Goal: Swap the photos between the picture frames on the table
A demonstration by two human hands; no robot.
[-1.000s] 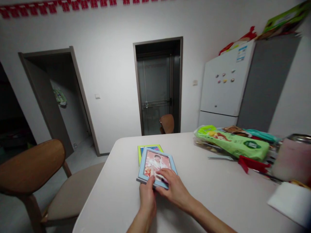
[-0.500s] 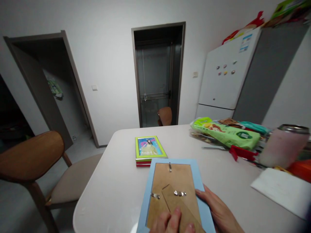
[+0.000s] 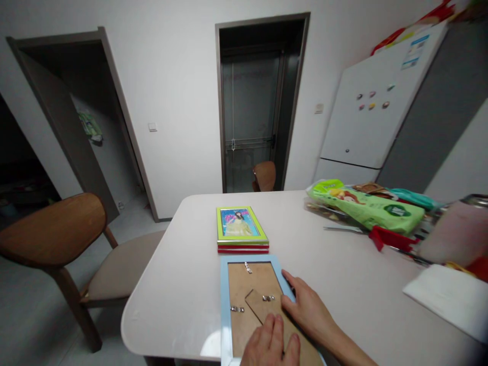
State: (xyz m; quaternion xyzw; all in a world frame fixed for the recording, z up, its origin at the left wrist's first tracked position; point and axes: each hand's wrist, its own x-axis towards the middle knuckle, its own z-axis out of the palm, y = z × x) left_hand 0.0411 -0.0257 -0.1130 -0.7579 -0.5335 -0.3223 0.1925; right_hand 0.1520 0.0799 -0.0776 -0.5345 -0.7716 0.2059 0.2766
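Your blue picture frame [image 3: 224, 315] now lies flat on the table [image 3: 160, 305], back side up. Half a second ago you held it higher and closer to you, and before that its photo side faced up. Its brown cardboard backing [image 3: 244, 300] faces you, with metal clips [image 3: 237, 308] and a fold-out stand [image 3: 263, 310] on it.

Your left hand [image 3: 269, 345] rests open on the lower part of the stand, fingers spread and not clenched. Your right hand [image 3: 308, 307] lies open along the frame's right side, touching the blue border and grasping nothing. Neither hand is lifting the frame.

Just beyond the blue frame's far edge sits a lime-green picture frame [image 3: 219, 223], stacked on a red frame [image 3: 243, 249], and the two are not touching the blue one. The blue frame's lower end reaches the table's near edge, and its left side sits near the table's rounded corner, with a wooden chair [image 3: 53, 229] farther left, off the table. To the frame's right, well apart from it, are scissors with red handles [image 3: 383, 238], a green snack bag [image 3: 366, 208] and a white cloth [image 3: 444, 300].
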